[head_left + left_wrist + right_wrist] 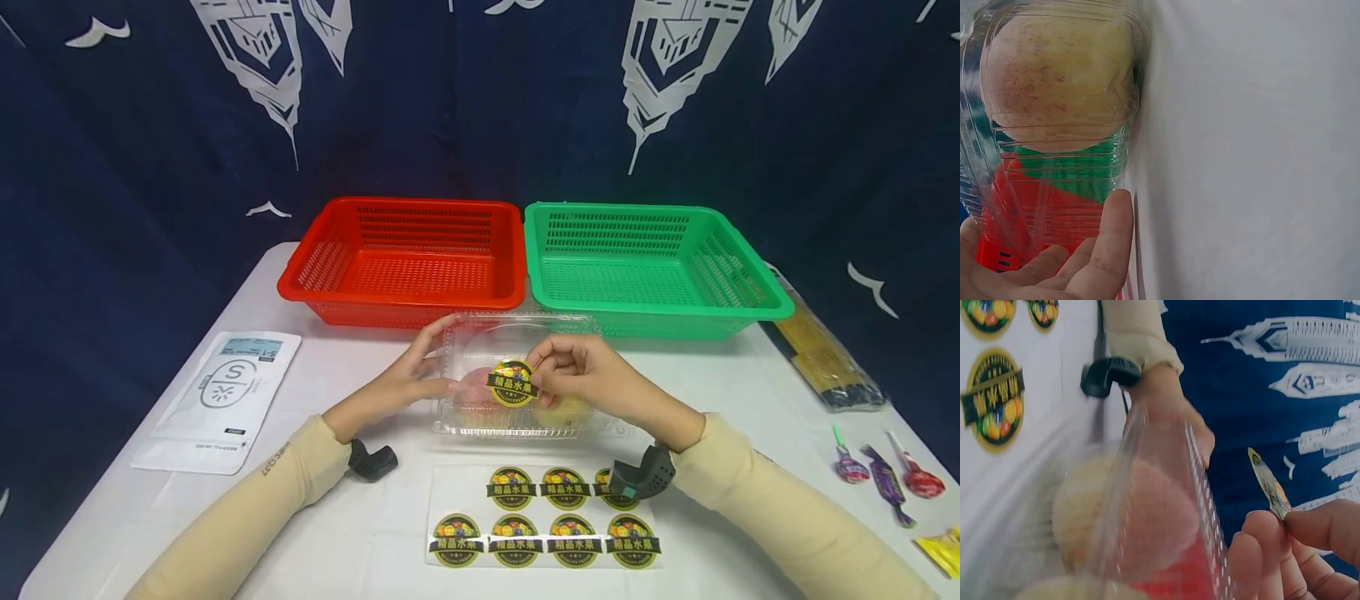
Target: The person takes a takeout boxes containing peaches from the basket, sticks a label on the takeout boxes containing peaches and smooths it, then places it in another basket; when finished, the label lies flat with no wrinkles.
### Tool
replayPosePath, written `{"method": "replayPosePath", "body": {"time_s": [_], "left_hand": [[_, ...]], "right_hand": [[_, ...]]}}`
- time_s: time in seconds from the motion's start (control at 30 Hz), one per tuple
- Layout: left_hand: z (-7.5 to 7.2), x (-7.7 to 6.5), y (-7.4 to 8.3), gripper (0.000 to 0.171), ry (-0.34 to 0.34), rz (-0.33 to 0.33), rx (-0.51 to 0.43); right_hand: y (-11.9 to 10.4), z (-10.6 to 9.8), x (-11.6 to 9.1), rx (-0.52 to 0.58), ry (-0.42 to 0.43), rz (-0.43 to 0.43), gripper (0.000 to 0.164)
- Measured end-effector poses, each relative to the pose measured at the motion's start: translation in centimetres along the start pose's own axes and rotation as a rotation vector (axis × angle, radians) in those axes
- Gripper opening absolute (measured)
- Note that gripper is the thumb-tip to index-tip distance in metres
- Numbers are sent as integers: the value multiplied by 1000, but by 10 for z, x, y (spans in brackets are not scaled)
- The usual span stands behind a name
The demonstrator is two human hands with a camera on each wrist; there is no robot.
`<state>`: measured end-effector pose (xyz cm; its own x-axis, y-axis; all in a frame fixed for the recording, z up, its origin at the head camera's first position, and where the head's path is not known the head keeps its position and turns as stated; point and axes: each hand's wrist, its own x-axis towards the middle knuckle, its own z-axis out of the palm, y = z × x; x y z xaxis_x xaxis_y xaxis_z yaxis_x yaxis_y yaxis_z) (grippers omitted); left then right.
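A clear plastic fruit box point(525, 333) lies on the table before the baskets. Inside it show a pink-red round fruit point(476, 397) and a yellowish one point(562, 412); the left wrist view shows a pale yellow fruit point(1060, 81) with a red blush through the wall. My left hand point(408, 375) holds the box's left end, thumb at the near side and fingers at the far corner. Above the lid, my right hand point(577, 375) pinches a round black-and-gold fruit sticker point(512, 383) at its right edge. From the right wrist, the sticker point(1269, 484) appears nearly edge-on.
A sheet of matching stickers point(543, 521) lies nearest me. Behind the box stand a red basket point(408, 304) and a green basket point(660, 312). A white pouch point(217, 400) is at left; a brown packet point(825, 358) and wrapped candies point(888, 483) lie at right.
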<state>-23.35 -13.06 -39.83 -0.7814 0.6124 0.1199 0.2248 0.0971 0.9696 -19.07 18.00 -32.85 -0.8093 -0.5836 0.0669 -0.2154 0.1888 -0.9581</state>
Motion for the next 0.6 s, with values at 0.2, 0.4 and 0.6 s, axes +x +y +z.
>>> {"method": "replayPosePath", "body": {"time_s": [0.2,0.4,0.6], "left_hand": [[2,1,0,101,2,-7,-9],[1,0,0,100,-1,-21,-11],[0,0,0,102,-3,-20,-13]], "right_hand": [[-2,-17,11,-57,4,88,18],[-11,-32,20,-119,-21,162,21],[-10,-42,30,-130,-35,228,21]]}}
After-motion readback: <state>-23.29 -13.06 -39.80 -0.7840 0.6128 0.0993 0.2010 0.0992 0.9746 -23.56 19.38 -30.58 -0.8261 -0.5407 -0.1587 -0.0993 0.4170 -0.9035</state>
